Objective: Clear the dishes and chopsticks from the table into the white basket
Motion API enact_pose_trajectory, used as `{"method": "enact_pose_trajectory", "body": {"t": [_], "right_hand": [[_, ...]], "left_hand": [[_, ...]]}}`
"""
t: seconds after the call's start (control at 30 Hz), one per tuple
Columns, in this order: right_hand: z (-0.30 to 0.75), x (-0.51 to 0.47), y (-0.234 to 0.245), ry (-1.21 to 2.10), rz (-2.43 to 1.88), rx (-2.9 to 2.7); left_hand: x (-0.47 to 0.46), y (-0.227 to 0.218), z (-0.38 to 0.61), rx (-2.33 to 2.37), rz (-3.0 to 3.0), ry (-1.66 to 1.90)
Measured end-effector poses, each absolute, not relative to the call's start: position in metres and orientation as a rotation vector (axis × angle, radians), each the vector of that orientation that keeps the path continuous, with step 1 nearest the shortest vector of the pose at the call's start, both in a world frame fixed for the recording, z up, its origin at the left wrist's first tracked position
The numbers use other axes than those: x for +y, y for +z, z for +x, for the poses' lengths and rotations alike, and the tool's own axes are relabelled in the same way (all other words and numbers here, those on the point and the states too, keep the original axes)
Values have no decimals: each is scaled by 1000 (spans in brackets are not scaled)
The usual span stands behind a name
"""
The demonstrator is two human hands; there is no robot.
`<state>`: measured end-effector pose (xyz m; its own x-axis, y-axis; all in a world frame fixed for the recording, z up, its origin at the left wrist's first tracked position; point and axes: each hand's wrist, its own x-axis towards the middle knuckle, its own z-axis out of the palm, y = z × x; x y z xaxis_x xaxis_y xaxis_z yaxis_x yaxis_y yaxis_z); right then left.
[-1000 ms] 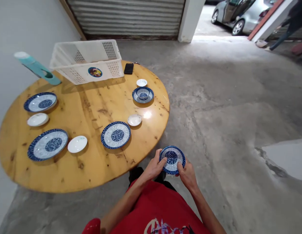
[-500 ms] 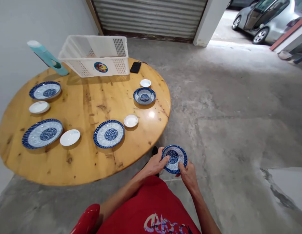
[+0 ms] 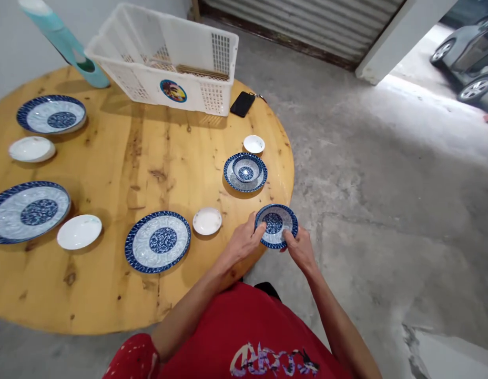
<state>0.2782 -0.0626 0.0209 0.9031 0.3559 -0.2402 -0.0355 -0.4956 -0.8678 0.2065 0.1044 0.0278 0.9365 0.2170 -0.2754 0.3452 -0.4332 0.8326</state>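
Tableware on a round-edged bench [image 3: 98, 297], with one patterned dish [image 3: 274, 223] held at its near right edge. Left hand [image 3: 245, 237] and right hand [image 3: 301, 248] grip this dish from opposite sides, thumbs over the upper face, fingers mostly hidden beneath. On the bench are three large plates [image 3: 158, 241], four small white dishes [image 3: 207, 221], and one smaller plate [image 3: 244, 188] bearing one bowl [image 3: 246, 172]. One basket [image 3: 149, 87], one black phone [image 3: 243, 103] and one teal cylinder [image 3: 64, 42] stand or lie toward the far side; several slender brown sticks, too overlapped to count, lie inside the basket.

The plates and bowl are glossy, blue-patterned and circular, with dark blue rims; the white dishes are smooth and shallow. The basket is perforated white plastic, rectangular and open-topped. The bench is varnished, knotty wood.

The held dish appears over the bench's curved edge, near the smaller plate; its height cannot be judged. Bare wood extends between the basket and the nearest large plate. Rightward lies open concrete floor [image 3: 378, 210].
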Motion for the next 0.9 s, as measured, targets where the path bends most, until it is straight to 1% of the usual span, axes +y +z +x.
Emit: {"method": "enact_pose_trajectory", "body": {"t": [0.2, 0.37, 0.47, 0.7, 0.9], "right_hand": [[348, -7, 27, 439, -2098, -389], [394, 36, 26, 534, -2092, -515], [418, 57, 24, 585, -2163, -601], [467, 85, 19, 606, -2425, -1001], [493, 94, 9, 664, -2489, -1183]], "left_hand": [[148, 30, 263, 554, 2246, -49], [183, 35, 298, 736, 2381, 2], [198, 35, 313, 831, 2371, 15], [205, 20, 335, 1039, 2296, 3], [204, 12, 349, 1130, 2263, -36]]}}
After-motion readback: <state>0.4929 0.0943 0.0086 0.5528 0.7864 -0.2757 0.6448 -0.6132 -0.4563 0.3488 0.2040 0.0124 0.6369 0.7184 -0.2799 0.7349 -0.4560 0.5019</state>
